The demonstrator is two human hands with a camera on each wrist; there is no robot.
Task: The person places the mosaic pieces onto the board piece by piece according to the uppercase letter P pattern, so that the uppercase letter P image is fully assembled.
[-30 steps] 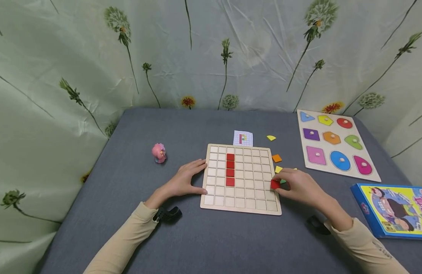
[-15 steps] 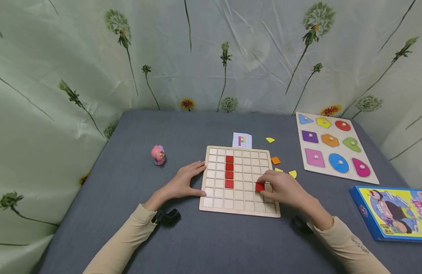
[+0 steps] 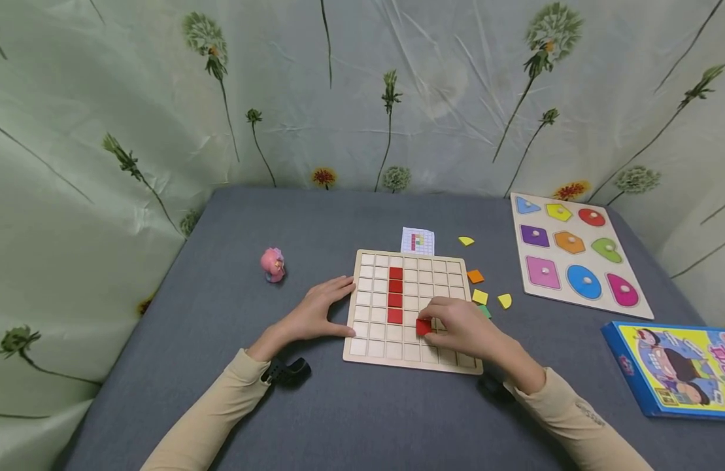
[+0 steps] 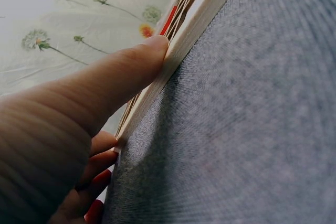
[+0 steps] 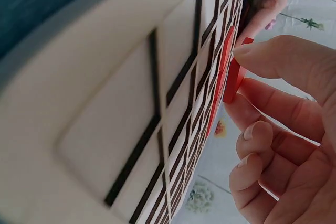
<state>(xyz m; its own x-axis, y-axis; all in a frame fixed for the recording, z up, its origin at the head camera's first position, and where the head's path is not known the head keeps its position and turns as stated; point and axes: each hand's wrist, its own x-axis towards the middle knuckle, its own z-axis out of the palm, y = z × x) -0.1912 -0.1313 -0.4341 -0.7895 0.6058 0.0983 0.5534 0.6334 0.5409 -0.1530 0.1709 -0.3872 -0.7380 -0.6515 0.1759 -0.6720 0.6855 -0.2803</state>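
A wooden grid board (image 3: 376, 347) lies on the grey tabletop, with a column of several red square tiles (image 3: 395, 300) in its cells. My left hand (image 3: 312, 314) rests against the board's left edge, thumb and fingers spread along it. Over the lower middle of the grid, my right hand (image 3: 465, 329) pinches another red square tile (image 3: 423, 327) between thumb and fingers. In the right wrist view that tile (image 5: 236, 77) is tilted on edge near the grid surface; whether it touches cannot be told. A small printed pattern card (image 3: 418, 241) sits at the board's top edge.
Right of the board lie yellow pieces (image 3: 480, 297), an orange piece (image 3: 475, 277) and a partly hidden green piece (image 3: 485, 311). Farther right are a shape-puzzle board (image 3: 544, 238) and a blue-and-yellow box (image 3: 674, 366). A pink figurine (image 3: 273, 264) stands at the left.
My right hand has carried the red square tile leftward from the board's right edge to over its lower middle, uncovering the yellow and green pieces. The left hand has stayed in place.
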